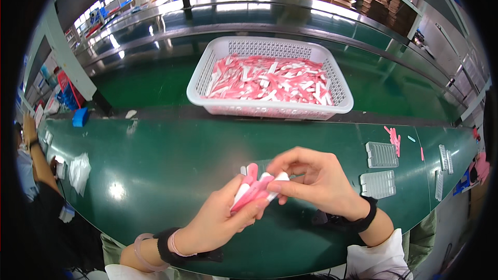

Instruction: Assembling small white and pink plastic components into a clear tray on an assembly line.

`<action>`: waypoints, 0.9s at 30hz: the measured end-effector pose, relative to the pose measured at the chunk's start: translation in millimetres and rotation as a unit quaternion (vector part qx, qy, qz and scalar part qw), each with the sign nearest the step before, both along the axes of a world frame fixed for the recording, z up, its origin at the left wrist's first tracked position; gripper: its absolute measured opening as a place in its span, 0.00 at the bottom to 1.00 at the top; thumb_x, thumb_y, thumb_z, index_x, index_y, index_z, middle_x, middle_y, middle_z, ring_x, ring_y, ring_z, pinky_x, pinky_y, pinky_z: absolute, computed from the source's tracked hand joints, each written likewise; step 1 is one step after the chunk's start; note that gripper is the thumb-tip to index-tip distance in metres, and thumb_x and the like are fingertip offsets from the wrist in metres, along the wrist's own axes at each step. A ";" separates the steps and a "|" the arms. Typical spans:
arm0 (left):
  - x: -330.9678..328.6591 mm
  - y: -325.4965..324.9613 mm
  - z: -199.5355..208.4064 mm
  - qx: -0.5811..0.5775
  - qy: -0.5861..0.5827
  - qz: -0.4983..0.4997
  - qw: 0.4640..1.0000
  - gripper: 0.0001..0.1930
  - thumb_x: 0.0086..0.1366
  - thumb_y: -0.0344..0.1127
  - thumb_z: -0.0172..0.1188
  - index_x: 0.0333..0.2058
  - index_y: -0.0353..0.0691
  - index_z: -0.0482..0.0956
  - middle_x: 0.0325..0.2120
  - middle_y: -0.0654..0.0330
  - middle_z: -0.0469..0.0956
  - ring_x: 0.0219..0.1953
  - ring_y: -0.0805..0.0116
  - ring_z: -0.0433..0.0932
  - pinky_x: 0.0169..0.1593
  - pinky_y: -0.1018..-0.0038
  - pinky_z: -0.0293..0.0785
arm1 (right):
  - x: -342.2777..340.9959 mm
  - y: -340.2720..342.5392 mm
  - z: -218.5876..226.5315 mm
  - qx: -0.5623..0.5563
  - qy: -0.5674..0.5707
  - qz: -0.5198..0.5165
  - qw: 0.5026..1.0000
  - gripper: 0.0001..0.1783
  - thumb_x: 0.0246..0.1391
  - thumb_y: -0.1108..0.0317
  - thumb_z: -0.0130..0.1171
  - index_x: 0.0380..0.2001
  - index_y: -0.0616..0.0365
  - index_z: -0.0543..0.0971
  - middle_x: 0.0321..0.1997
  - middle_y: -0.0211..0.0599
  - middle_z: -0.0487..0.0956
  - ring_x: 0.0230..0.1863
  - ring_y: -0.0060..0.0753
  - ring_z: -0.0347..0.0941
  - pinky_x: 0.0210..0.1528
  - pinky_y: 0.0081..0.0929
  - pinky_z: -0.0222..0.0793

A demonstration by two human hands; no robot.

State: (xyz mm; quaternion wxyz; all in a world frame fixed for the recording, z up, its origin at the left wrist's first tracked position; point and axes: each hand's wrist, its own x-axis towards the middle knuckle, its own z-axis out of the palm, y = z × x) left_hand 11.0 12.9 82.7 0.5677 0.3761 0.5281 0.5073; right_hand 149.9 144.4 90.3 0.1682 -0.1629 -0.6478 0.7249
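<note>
My left hand [220, 223] is closed around a bunch of slim pink-and-white plastic sticks [251, 189] with rounded ends, fanned out from the palm. The thumb and fingers of my right hand [316, 179] pinch the white end of one stick [280, 179] at the right side of that bunch. Behind the hands, a piece of clear plastic shows in part; the hands hide most of it. Beyond them stands a pale grey perforated basket [270, 109] heaped with many more sticks [270, 78] of the same kind.
On the green table [161, 176], right, lie two clear ribbed cases [382, 155], loose pink sticks [395, 140] and further clear cases [440, 184]. A clear plastic bag [80, 173] and a blue block [80, 117] are left. Another person's arm [41, 161] reaches in far left.
</note>
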 end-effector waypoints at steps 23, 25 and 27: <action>-5.0 -17.4 -64.7 -0.010 -0.349 0.086 0.933 0.09 0.67 0.35 0.39 0.42 0.38 0.62 0.22 0.66 0.62 0.18 0.82 0.57 0.16 0.86 0.50 | -21.4 -32.2 -42.5 0.736 0.115 0.014 0.667 0.10 0.35 0.76 0.61 0.25 0.68 0.75 0.30 0.43 0.74 0.29 0.40 0.74 0.28 0.25 0.73; -5.8 -16.9 -66.6 -0.029 -0.329 0.101 0.938 0.10 0.67 0.36 0.39 0.42 0.38 0.62 0.22 0.66 0.62 0.18 0.82 0.57 0.16 0.86 0.51 | -24.5 -37.5 -51.0 0.720 0.114 0.011 0.685 0.12 0.36 0.74 0.62 0.26 0.69 0.75 0.30 0.44 0.75 0.30 0.41 0.74 0.29 0.25 0.73; -7.9 -17.7 -68.2 -0.049 -0.309 0.114 0.943 0.11 0.67 0.37 0.39 0.43 0.38 0.62 0.21 0.67 0.62 0.18 0.82 0.58 0.16 0.86 0.51 | -26.4 -46.3 -57.2 0.684 0.108 -0.010 0.722 0.16 0.38 0.68 0.64 0.28 0.69 0.74 0.32 0.47 0.75 0.34 0.43 0.74 0.31 0.26 0.74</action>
